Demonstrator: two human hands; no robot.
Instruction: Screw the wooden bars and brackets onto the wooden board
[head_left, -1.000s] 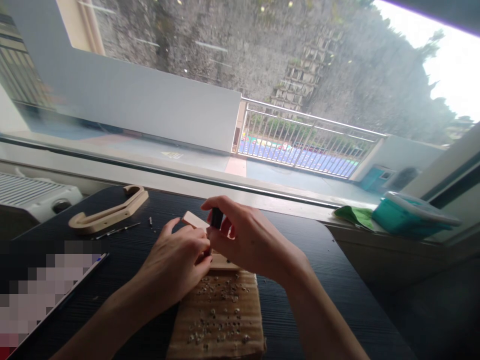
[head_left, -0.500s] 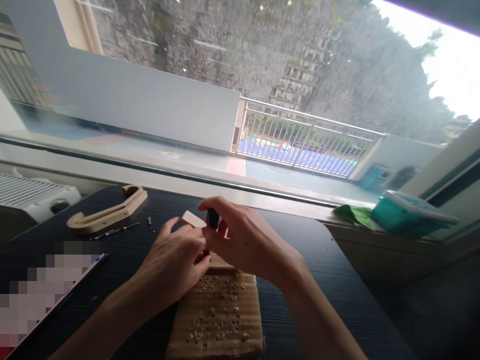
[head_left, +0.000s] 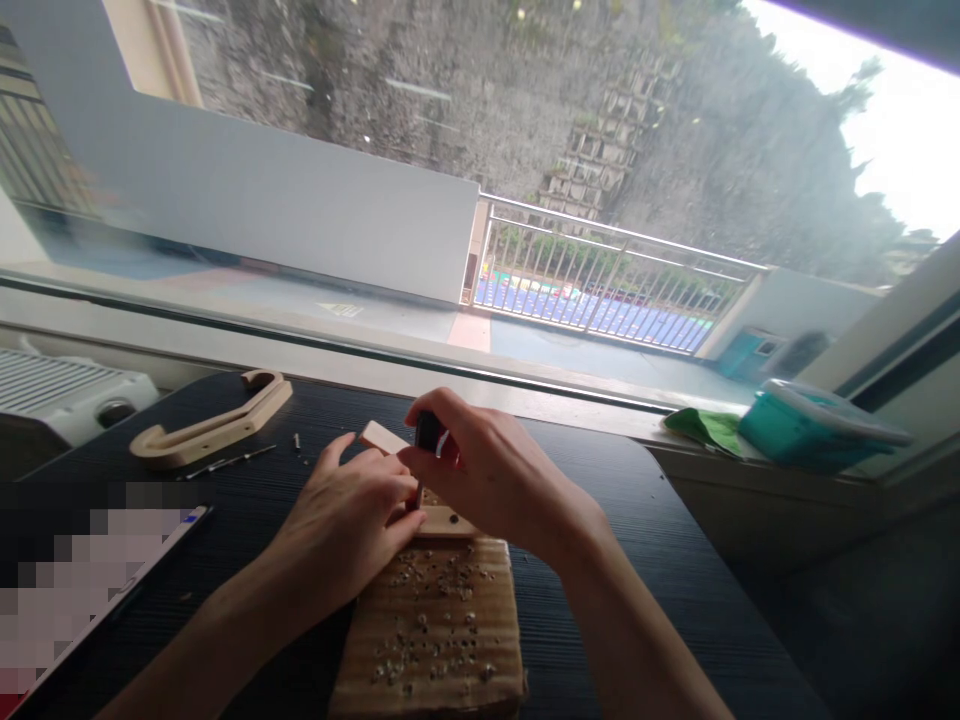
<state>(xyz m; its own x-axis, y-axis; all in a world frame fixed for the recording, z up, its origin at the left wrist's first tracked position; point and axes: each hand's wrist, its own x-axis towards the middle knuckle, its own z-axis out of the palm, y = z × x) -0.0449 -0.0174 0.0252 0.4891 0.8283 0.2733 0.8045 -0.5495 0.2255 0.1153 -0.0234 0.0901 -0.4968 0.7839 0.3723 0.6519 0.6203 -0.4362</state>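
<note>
My right hand (head_left: 499,475) is closed around the black handle of what looks like a screwdriver (head_left: 427,432), held upright with its thin shaft pointing down. Below it lies a pale wooden piece (head_left: 439,522) with a dark round hole or screw in its near bar; part of it is hidden under my hands. My left hand (head_left: 360,510) is closed on the wooden piece, its thumb and fingertips beside the tool's shaft. Under the wood is a brown corrugated cardboard block (head_left: 442,640), its top pocked with many small punctures.
A curved wooden piece (head_left: 217,425) lies at the table's back left, a thin metal bit (head_left: 232,460) beside it. A flat device (head_left: 112,590) is at the left edge. On the sill stand a teal box (head_left: 802,430) and a green cloth (head_left: 705,428). A white heater (head_left: 75,395) is left.
My right hand and the screwdriver handle have shifted slightly; more of the shaft and the dark spot in the wood now show. My left hand stays in nearly the same place.
</note>
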